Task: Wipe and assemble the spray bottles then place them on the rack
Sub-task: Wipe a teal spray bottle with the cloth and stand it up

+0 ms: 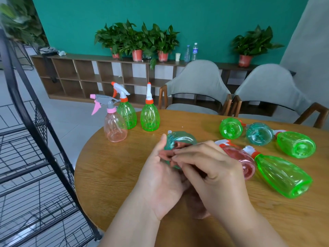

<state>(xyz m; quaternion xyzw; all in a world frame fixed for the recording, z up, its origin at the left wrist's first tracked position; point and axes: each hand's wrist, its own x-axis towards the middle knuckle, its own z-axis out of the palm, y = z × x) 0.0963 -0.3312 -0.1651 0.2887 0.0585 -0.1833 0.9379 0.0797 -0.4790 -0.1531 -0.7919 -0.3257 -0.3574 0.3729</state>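
Standing bottles: three; lying bottles: five; left hand grips one teal bottle, right hand pinches cloth.

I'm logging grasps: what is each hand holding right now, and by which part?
The left hand grips the teal bottle round its body; the right hand pinches the pink cloth against it.

No legible text, brand, number or sign in view. Sole candidate: blue label on taller water bottle standing on far shelf (marks on it too small and blurred to read).
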